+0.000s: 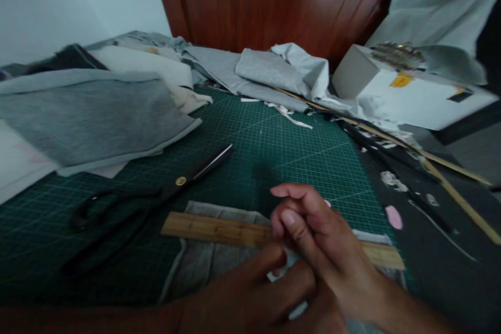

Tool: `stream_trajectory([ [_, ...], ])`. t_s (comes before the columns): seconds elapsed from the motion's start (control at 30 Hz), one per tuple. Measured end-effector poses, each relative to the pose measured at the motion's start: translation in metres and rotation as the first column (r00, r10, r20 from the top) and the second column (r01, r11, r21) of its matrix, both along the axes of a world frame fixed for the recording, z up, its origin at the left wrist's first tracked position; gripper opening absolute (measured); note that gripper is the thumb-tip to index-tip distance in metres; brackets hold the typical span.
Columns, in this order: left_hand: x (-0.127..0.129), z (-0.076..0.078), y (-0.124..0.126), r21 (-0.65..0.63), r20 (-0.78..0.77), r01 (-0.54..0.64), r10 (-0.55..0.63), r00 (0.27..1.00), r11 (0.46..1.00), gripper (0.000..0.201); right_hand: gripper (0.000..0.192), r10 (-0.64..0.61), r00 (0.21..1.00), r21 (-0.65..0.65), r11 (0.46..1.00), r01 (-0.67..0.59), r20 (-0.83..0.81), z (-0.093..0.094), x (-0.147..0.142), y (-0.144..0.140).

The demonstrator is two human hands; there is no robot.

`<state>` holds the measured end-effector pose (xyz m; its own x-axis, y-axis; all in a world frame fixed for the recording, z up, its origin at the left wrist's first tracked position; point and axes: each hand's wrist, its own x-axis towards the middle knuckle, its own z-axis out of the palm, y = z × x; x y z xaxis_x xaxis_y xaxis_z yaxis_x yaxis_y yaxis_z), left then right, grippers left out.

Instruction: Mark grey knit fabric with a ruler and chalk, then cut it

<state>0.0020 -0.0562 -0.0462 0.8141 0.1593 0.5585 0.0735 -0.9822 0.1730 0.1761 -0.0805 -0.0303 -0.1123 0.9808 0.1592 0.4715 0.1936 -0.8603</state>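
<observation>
— Green gridded cutting mat (pixel 274 151) covers our table, with red-brown wood panelling behind it. What have we got hold of?

— Our left hand (pixel 258 297) and right hand (pixel 321 240) meet at the near edge of the mat, fingers curled in and pinching a small white scrap (pixel 287 263) between them. Both are nearly closed round it; most of the scrap is hidden.

— And under our hands?

— A wooden ruler (pixel 211 229) lies across a grey fabric piece (pixel 211 261) on the mat; our right hand rests over the ruler's middle.

— What else sits on the mat?

— Black scissors (pixel 156 198) lie left of the ruler, blades shut, pointing away from us. Folded grey cloth (pixel 90 115) overlaps the mat's far left corner. Off the mat's right edge we see a pink chalk piece (pixel 393 216), long wooden sticks (pixel 450 188) and a white box (pixel 407 91)
</observation>
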Motion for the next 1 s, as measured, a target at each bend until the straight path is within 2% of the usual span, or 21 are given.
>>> stream_trajectory([
  [0.1,-0.003,0.004,0.005,0.024,-0.080,-0.010,0.011,0.997,1.000,0.025,0.018,-0.045,0.997,-0.056,0.998,0.041,-0.061,-0.001,-0.001,0.001],
  [0.2,-0.004,0.002,0.009,0.051,-0.115,-0.052,0.058,0.992,0.997,0.025,0.017,-0.060,0.997,-0.061,0.996,0.057,-0.041,-0.004,0.001,0.001],
  [0.4,0.000,-0.003,0.010,0.112,-0.171,-0.030,0.049,0.984,0.993,0.027,0.020,-0.132,0.990,-0.075,0.989,0.128,-0.043,-0.008,0.004,-0.002],
  [0.53,0.000,-0.004,0.009,0.086,-0.194,-0.023,0.039,0.980,0.996,0.028,0.017,-0.167,0.978,-0.062,0.985,0.160,-0.129,-0.009,0.005,-0.003],
  [0.7,0.001,-0.002,0.010,0.032,-0.177,-0.051,0.056,0.983,0.998,0.033,0.018,-0.202,0.942,-0.110,0.978,0.178,-0.266,-0.010,0.007,-0.002],
  [1.0,0.000,0.000,0.013,0.039,-0.162,-0.069,0.075,0.984,0.997,0.034,0.019,-0.280,0.877,-0.111,0.960,0.257,-0.392,-0.007,0.005,0.001],
])
